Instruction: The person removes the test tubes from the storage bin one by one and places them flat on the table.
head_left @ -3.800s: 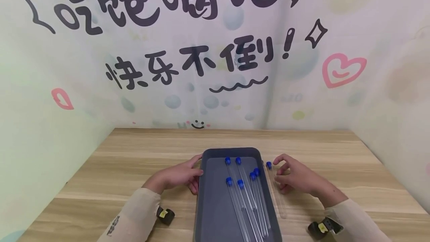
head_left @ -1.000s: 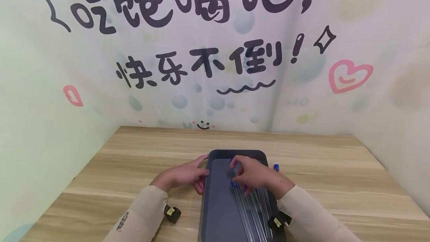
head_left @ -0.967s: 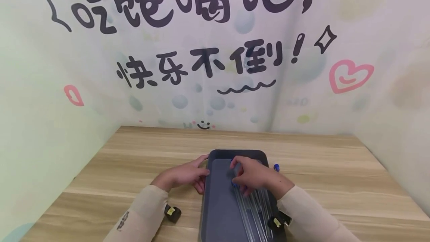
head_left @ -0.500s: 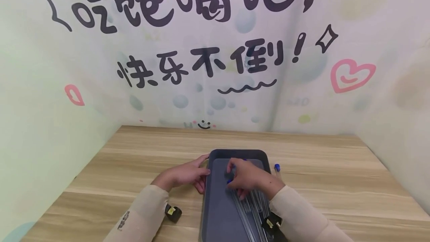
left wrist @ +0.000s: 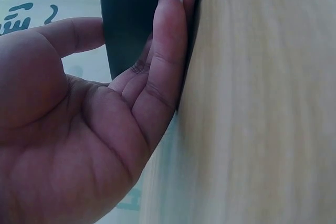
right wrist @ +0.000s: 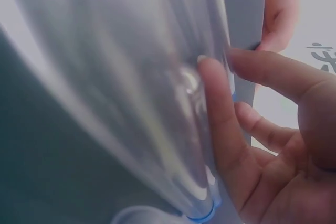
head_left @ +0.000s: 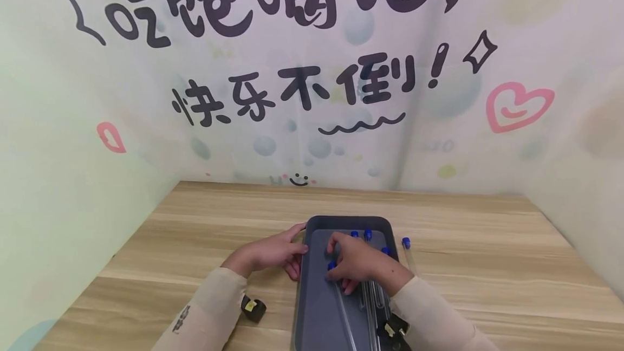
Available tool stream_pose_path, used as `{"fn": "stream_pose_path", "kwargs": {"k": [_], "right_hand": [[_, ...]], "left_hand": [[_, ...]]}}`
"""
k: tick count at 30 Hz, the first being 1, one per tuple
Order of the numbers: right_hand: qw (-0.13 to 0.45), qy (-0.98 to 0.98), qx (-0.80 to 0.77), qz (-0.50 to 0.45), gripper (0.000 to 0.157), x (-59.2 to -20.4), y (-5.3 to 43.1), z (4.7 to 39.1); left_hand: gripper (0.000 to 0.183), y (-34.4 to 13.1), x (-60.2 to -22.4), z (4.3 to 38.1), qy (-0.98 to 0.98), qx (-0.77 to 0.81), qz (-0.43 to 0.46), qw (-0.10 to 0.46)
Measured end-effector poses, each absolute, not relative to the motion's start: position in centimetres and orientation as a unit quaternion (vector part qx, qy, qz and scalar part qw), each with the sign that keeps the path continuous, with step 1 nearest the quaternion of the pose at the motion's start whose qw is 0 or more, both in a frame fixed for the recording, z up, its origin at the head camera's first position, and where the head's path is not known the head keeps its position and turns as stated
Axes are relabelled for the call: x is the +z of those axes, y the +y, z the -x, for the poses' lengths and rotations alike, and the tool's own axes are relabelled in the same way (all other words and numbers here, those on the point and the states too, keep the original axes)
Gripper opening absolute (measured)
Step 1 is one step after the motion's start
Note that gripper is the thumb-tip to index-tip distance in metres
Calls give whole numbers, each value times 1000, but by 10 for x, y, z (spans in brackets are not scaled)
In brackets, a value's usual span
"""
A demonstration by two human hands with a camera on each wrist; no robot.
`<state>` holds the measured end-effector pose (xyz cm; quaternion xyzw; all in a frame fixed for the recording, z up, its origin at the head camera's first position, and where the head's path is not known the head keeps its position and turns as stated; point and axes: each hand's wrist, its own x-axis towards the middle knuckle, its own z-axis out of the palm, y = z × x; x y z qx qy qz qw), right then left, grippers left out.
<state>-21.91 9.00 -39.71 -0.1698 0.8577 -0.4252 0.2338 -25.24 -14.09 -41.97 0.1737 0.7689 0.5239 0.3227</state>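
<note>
A dark grey rectangular tray (head_left: 314, 313) lies on the table with several clear, blue-capped test tubes in it. My left hand (head_left: 273, 253) holds the tray's left side: the thumb is at the rim and the fingers lie along the outer wall (left wrist: 126, 24), low by the tabletop. Over the tray, my right hand (head_left: 358, 259) has thumb and fingers on a test tube (head_left: 343, 313) just below its blue cap. That tube lies left of the others. In the right wrist view, clear tubes (right wrist: 131, 77) fill the foreground, partly between the fingers and thumb.
Another blue-capped test tube (head_left: 407, 242) lies on the table outside the tray's right wall, partly hidden by the right forearm. Inside the tray, more blue caps (head_left: 368, 234) show behind the right hand. A printed wall cloth (head_left: 292, 150) stands behind the wooden table (head_left: 234, 205).
My right hand came from outside the tray's right side to above the tubes. Lately it moved left, and one tube shifted left, away from the rest. The left hand stayed at the tray.
</note>
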Motion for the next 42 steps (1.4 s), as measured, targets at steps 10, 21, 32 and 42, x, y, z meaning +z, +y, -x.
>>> {"fn": "stream_pose_path", "kwargs": {"k": [10,21,32,42], "right_hand": [[258,842,-437,182,42,-396,100,218],[277,832,-441,192,32,-394,100,217],[280,822,-455,197,33,-396,101,217],[314,795,-478,204,40,-396,102,214]], "left_hand": [[68,-137,-420,253,764,527,-183,325],[69,-141,-418,252,769,526,-173,318],[69,-141,-419,254,770,524,-173,321],[70,-140,-420,254,772,521,-169,322]]}}
